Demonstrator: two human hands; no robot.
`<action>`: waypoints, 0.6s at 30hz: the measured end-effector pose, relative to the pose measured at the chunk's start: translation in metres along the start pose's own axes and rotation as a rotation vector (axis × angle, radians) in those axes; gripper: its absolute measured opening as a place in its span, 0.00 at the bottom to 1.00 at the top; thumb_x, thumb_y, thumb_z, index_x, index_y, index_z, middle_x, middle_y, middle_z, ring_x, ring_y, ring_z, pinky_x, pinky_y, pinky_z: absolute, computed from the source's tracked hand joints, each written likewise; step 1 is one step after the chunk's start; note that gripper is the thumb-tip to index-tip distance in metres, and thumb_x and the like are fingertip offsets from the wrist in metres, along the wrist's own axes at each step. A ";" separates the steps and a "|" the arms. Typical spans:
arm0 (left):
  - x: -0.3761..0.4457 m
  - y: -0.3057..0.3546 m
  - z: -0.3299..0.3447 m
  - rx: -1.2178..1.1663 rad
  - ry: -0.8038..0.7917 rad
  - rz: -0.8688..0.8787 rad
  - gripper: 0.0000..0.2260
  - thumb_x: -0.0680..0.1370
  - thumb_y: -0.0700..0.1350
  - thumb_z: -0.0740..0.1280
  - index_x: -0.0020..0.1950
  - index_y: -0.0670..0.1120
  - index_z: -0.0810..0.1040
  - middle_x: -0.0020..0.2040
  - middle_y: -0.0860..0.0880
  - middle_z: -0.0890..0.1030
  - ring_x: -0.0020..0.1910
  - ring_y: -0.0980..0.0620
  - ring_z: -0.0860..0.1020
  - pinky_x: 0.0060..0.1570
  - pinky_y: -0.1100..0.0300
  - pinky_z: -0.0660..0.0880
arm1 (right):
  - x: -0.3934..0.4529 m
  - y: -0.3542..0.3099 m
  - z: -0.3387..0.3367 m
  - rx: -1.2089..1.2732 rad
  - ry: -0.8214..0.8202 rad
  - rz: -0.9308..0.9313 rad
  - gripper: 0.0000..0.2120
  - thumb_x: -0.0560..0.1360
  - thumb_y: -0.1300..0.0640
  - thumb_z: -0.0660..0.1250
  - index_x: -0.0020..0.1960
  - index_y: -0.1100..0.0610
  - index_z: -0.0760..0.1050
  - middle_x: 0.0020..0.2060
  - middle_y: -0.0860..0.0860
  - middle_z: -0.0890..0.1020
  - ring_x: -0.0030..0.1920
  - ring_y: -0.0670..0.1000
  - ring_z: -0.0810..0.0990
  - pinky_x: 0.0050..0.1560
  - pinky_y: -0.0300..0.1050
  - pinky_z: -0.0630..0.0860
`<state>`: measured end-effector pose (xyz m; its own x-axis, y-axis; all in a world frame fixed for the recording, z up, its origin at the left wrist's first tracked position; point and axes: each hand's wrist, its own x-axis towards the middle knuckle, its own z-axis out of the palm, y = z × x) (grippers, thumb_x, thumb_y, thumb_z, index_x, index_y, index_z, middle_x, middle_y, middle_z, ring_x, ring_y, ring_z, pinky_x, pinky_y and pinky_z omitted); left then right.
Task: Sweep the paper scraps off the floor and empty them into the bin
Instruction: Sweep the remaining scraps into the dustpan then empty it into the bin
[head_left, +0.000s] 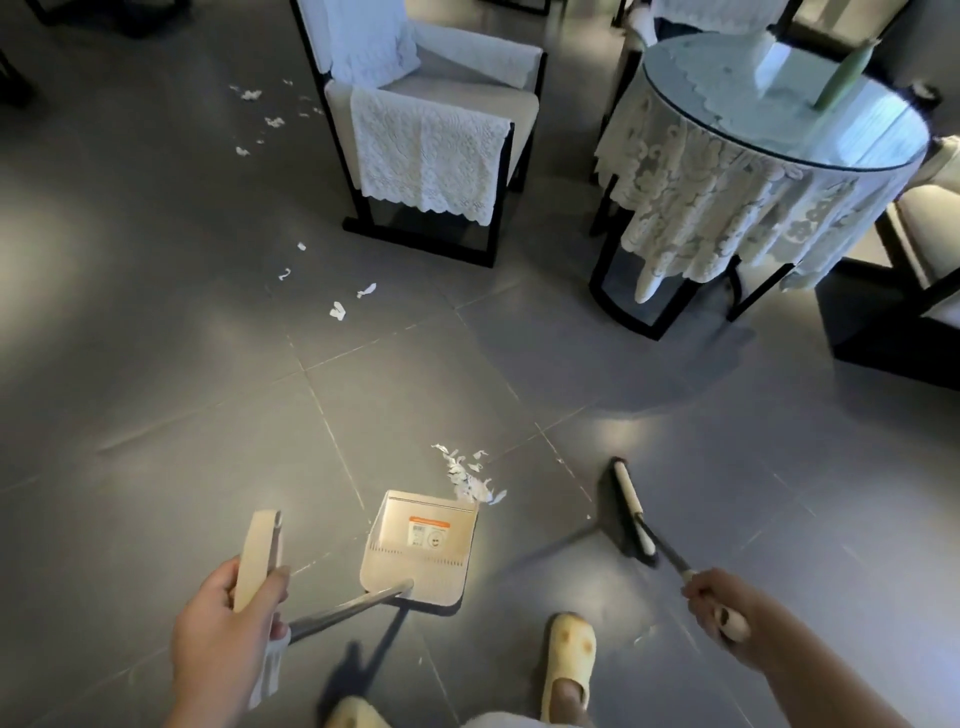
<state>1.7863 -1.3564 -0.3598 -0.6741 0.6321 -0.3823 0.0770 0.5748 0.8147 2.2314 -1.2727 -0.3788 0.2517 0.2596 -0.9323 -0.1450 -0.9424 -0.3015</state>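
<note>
The left hand (228, 629) grips the cream handle of the dustpan (421, 545), fingers curled round it, and the pan sits flat on the grey tiled floor (156, 415) ahead and to the right of that hand. The right hand (719, 605) holds the end of the broom (631, 512) handle in a closed fist; the broom head rests on the floor ahead of it and to its left, a little apart from the pan.

A small heap of paper scraps (467, 475) lies at the far right corner of the pan's mouth, between the pan and the broom head, some pieces touching the lip. More loose scraps (337, 310) are scattered well ahead of both hands, and a further trail of scraps (260, 117) lies beyond them, left of the lace-draped chair (431, 156). No bin is in view.

The scraps look thin, torn and almost weightless, so they likely flutter or skid away under a quick stroke; short, gentle strokes toward the pan should suit them. The pan looks like light, stiff plastic and needs its lip pressed flat to the tiles, or paper may slide under it. Both tools seem best held by their handles, as now, with the pan kept level when lifted.
</note>
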 end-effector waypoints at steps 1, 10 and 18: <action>0.008 -0.005 -0.015 0.007 -0.017 0.015 0.02 0.76 0.39 0.71 0.48 0.41 0.80 0.38 0.40 0.81 0.31 0.42 0.76 0.37 0.53 0.77 | 0.000 0.011 0.018 0.019 -0.032 0.028 0.13 0.77 0.69 0.57 0.35 0.60 0.63 0.14 0.52 0.65 0.10 0.45 0.62 0.13 0.28 0.60; 0.049 -0.027 -0.087 0.007 -0.094 0.071 0.07 0.75 0.36 0.71 0.51 0.46 0.80 0.33 0.41 0.80 0.26 0.45 0.73 0.36 0.53 0.75 | -0.046 0.066 0.149 0.056 -0.128 0.049 0.12 0.78 0.68 0.57 0.35 0.60 0.65 0.16 0.53 0.66 0.11 0.46 0.62 0.13 0.29 0.60; 0.073 -0.035 -0.117 -0.015 -0.011 0.048 0.07 0.75 0.37 0.72 0.49 0.47 0.81 0.26 0.49 0.78 0.26 0.46 0.74 0.27 0.62 0.71 | -0.062 0.073 0.197 -0.126 -0.127 0.019 0.07 0.76 0.72 0.57 0.42 0.64 0.67 0.19 0.55 0.66 0.10 0.48 0.61 0.13 0.30 0.60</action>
<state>1.6486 -1.3913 -0.3653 -0.6620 0.6642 -0.3472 0.0981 0.5360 0.8385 2.0166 -1.3161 -0.3822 0.1262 0.2586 -0.9577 -0.0255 -0.9643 -0.2637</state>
